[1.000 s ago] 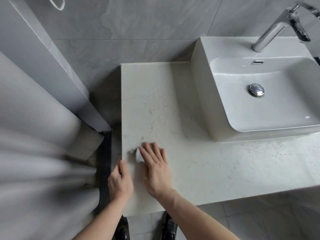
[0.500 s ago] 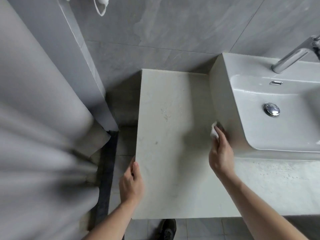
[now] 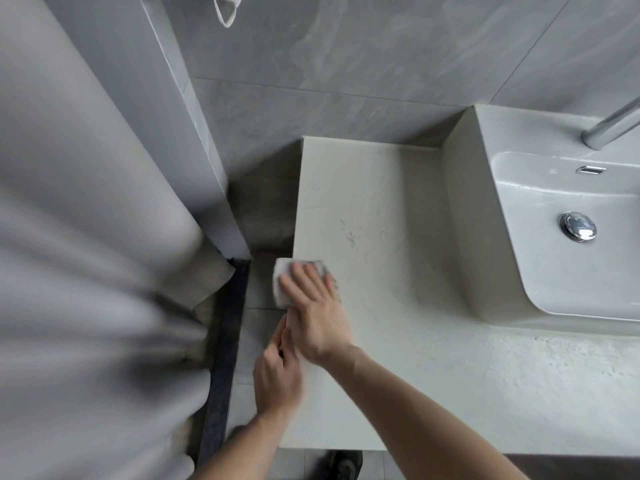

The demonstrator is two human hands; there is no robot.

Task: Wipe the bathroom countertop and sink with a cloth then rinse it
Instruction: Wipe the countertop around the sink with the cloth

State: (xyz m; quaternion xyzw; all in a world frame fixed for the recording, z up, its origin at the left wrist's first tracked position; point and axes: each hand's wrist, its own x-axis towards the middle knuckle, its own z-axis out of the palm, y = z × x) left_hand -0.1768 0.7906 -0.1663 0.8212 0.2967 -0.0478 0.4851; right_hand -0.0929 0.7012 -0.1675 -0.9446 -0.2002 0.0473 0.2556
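A pale stone countertop (image 3: 381, 237) runs from its left edge to a white rectangular sink (image 3: 485, 237) on the right. My right hand (image 3: 313, 306) lies flat, fingers spread, pressing a small white cloth (image 3: 282, 278) onto the counter's left edge; part of the cloth hangs over the edge. Just below it, my left hand (image 3: 277, 375) holds the counter's left edge, fingers curled against the side. The sink has a chrome drain plug (image 3: 577, 226) and a chrome tap (image 3: 609, 128) at the far right.
A grey shower curtain (image 3: 86, 254) fills the left side, next to a grey tiled partition (image 3: 194, 133). Grey wall tiles stand behind the counter. A dark threshold strip (image 3: 225, 358) and floor tiles lie below the counter's left edge. A shoe (image 3: 343, 465) shows at the bottom.
My right hand has swept the cloth from the sink's left wall across to the counter's left edge. My left hand stays on that edge. The view has shifted left.
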